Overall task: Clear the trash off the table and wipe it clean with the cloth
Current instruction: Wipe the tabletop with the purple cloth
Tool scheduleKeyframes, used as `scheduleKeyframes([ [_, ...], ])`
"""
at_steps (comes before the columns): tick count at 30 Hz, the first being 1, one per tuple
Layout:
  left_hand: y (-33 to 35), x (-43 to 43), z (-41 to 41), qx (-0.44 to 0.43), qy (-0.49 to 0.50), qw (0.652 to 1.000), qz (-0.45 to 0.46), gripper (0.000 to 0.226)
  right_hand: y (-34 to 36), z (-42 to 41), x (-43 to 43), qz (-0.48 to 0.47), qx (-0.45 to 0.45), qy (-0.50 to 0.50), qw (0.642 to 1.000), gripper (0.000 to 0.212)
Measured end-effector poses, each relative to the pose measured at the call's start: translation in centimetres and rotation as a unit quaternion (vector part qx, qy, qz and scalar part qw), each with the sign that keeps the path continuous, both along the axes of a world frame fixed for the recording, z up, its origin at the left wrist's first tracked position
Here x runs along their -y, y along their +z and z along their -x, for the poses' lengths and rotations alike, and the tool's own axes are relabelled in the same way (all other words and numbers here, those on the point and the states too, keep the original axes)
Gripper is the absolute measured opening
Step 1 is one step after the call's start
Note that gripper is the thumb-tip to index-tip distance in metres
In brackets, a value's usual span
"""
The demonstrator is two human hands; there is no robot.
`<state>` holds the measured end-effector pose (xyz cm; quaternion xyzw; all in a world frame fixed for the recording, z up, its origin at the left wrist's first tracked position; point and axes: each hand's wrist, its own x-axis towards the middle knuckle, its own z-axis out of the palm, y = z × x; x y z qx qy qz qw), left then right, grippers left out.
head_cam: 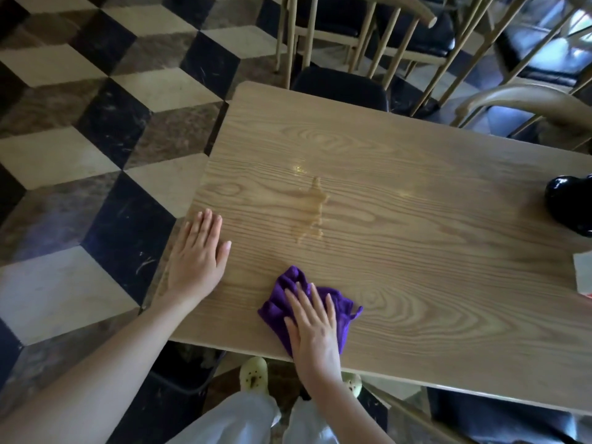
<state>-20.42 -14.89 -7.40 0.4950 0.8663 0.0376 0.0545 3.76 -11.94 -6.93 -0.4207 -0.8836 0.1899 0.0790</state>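
Nearest, the right hand (312,328) lies flat with fingers spread on the purple cloth (339,310), pressing it to the wooden desk (416,267) close to the near edge. At about ten o'clock from it, the left hand (198,254) rests palm down, fingers together, on the desk's left corner, holding nothing. Farther out, at roughly twelve o'clock from the cloth and well apart from it, sits a brownish spill (309,209), its long axis running away from the person. The right hand is the nearer one, so a straight push forward would likely carry the cloth over it. At three o'clock, on the far right edge, stand a black object (570,203) and possibly a scrap of paper (583,270).
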Motion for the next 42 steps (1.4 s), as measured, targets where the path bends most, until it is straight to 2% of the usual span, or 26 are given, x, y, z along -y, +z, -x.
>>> scheduleKeyframes([
  [5,-0.1,0.0,0.0,-0.018,0.005,1.000,-0.012,0.066,-0.7,2.2,-1.5,-0.056,0.032,0.044,0.997,0.044],
  [11,-0.7,0.1,0.1,-0.034,-0.001,0.999,-0.007,0.065,-1.2,6.5,-7.6,-0.096,0.024,0.024,0.995,0.043],
  [14,-1.0,0.0,0.2,-0.037,0.002,0.999,0.003,0.065,-1.0,9.0,-12.6,-0.112,0.012,-0.019,0.994,0.044],
  [19,-1.3,-0.2,0.2,-0.038,0.010,0.999,0.005,0.066,-1.0,11.6,-18.5,-0.081,0.012,-0.030,0.996,0.042],
  [23,-1.3,-0.1,0.0,-0.038,0.010,0.999,-0.003,0.062,-0.9,13.8,-23.0,-0.066,-0.022,-0.057,0.996,0.043],
  [27,-1.3,-0.1,0.0,-0.042,0.009,0.999,-0.010,0.060,-0.8,15.7,-26.0,-0.051,-0.050,-0.034,0.997,0.042],
  [32,-1.4,0.0,0.1,-0.041,0.012,0.999,0.009,0.061,-1.1,14.7,-24.5,-0.050,-0.074,0.026,0.996,0.041],
  [37,-1.0,0.0,0.8,0.026,0.012,1.000,-0.011,0.075,-1.4,10.4,-20.0,-0.031,-0.092,0.088,0.991,0.042],
  [42,-0.6,-3.0,0.7,0.028,-0.003,0.998,-0.050,0.077,-1.7,4.5,-16.1,-0.089,-0.108,0.073,0.987,0.041],
])
